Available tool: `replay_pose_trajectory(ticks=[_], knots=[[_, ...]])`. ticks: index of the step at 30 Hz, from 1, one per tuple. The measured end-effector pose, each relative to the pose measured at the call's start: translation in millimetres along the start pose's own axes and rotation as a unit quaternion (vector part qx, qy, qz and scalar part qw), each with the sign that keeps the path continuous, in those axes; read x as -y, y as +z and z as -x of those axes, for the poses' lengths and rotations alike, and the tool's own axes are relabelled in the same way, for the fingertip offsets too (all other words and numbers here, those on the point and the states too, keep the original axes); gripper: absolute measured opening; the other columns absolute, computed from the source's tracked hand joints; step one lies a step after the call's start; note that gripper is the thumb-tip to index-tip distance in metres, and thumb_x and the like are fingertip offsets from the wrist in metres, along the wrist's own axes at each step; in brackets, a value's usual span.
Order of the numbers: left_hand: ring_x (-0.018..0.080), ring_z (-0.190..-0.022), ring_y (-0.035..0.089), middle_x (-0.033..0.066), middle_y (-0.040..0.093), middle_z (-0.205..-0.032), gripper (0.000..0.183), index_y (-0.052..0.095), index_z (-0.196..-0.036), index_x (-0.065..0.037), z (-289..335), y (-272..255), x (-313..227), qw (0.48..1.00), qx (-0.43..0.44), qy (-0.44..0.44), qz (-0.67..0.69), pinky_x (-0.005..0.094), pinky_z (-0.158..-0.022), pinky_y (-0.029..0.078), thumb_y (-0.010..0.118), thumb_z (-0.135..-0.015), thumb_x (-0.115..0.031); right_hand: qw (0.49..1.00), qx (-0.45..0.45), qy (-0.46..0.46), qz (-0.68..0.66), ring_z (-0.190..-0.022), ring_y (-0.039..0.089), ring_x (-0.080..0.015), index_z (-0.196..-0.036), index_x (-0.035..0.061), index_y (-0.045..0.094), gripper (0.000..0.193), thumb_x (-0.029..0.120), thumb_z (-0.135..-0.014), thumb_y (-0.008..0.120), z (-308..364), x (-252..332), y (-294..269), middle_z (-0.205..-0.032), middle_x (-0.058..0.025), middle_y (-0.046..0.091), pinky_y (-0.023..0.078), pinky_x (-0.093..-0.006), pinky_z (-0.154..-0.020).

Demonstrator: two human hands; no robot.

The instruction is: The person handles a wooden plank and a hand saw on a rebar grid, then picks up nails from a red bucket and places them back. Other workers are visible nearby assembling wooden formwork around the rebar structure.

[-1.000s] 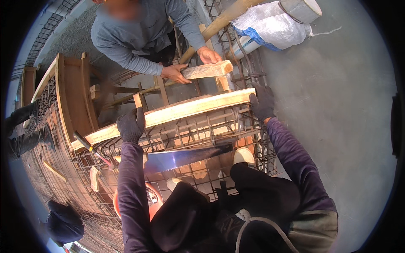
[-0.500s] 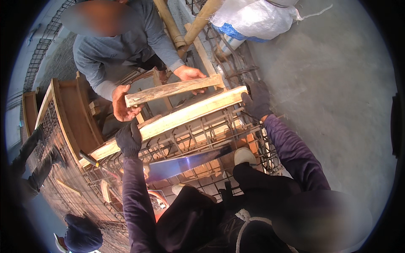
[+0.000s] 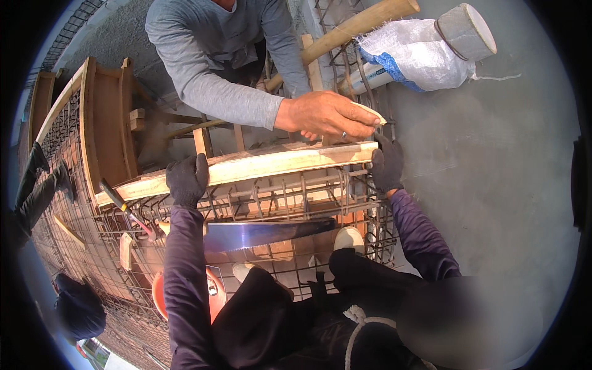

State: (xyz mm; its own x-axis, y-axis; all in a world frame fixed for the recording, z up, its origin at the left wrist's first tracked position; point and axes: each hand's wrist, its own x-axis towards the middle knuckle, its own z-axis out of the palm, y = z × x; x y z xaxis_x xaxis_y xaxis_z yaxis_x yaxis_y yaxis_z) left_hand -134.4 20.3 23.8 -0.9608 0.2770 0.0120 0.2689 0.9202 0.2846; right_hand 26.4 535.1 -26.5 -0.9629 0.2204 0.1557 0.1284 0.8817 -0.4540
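Observation:
A long pale timber (image 3: 277, 164) lies across the rebar, wrapped by the dark-gloved fingers of my left hand (image 3: 187, 180) near its left part. At its right end, my right hand (image 3: 387, 164) closes over the timber's tip. Across from me, a co-worker's hand (image 3: 327, 116) holds a wooden piece (image 3: 369, 112) seen nearly end-on, just above that end. The co-worker's other hand is mostly hidden behind it. Below the timber, a handsaw (image 3: 265, 235) lies on the rebar, its handle end partly behind my left forearm. A hammer (image 3: 127, 208) rests left of my left hand.
My shoes (image 3: 349, 238) stand amid the rebar grid (image 3: 296, 262). An orange bucket (image 3: 158, 295) sits beside my left forearm. Curved wooden formwork (image 3: 106, 126) rises at left. A white sack (image 3: 414, 52) and a concrete cylinder (image 3: 467, 32) lie at upper right, by grey concrete floor (image 3: 493, 172).
The co-worker's wooden piece has swung from lying lengthwise between two hands to nearly end-on, close to my right hand. My hands keep their grip on the long timber. The view has shifted.

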Motion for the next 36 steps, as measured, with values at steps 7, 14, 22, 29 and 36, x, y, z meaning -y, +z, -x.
replay_pose_trajectory(ticks=[7,14,22,29,36], knots=[[0.0415,-0.076,0.069,0.0196,0.072,-0.073,0.046,0.079,-0.08,-0.007,1,2,2,1.0,-0.01,-0.009,0.006,0.0519,-0.081,0.05,0.057,-0.106,-0.039,0.999,-0.046,0.011,-0.001,-0.122,0.062,-0.0474,-0.134,0.0039,0.063,0.039,0.03,-0.111,0.047,9,-12,13,-0.128,-0.0221,0.069,0.039,-0.0594,-0.116],[0.0415,-0.078,0.07,0.0204,0.072,-0.074,0.049,0.081,-0.083,-0.007,3,3,3,0.999,-0.009,-0.023,-0.021,0.0521,-0.082,0.05,0.056,-0.106,-0.042,0.998,0.033,0.026,0.04,-0.121,0.057,-0.0466,-0.127,0.0001,0.059,0.041,0.037,-0.11,0.052,24,-1,-8,-0.123,-0.0219,0.063,0.036,-0.0602,-0.117],[0.0441,-0.077,0.07,0.0219,0.072,-0.074,0.051,0.079,-0.081,-0.005,3,9,7,1.0,-0.021,-0.013,-0.009,0.0535,-0.077,0.051,0.057,-0.106,-0.043,0.996,0.013,0.007,0.088,-0.126,0.057,-0.0416,-0.14,0.0034,0.058,0.051,0.041,-0.106,0.057,22,0,0,-0.128,-0.0201,0.064,0.034,-0.0598,-0.117],[0.0432,-0.079,0.072,0.0222,0.073,-0.077,0.05,0.079,-0.084,-0.006,5,12,9,0.998,-0.048,0.007,-0.026,0.054,-0.078,0.052,0.057,-0.107,-0.044,0.999,0.018,0.03,0.028,-0.129,0.057,-0.0437,-0.145,0.0051,0.058,0.056,0.047,-0.109,0.053,19,8,-11,-0.133,-0.0221,0.064,0.035,-0.0602,-0.118],[0.0448,-0.083,0.072,0.0222,0.075,-0.082,0.054,0.079,-0.085,-0.005,5,5,5,1.0,-0.001,0.01,-0.023,0.0549,-0.08,0.054,0.051,-0.109,-0.044,0.998,0.013,0.026,0.049,-0.116,0.06,-0.0387,-0.147,0.0074,0.059,0.062,0.047,-0.099,0.064,15,7,-8,-0.118,-0.0174,0.067,0.039,-0.0563,-0.107]])
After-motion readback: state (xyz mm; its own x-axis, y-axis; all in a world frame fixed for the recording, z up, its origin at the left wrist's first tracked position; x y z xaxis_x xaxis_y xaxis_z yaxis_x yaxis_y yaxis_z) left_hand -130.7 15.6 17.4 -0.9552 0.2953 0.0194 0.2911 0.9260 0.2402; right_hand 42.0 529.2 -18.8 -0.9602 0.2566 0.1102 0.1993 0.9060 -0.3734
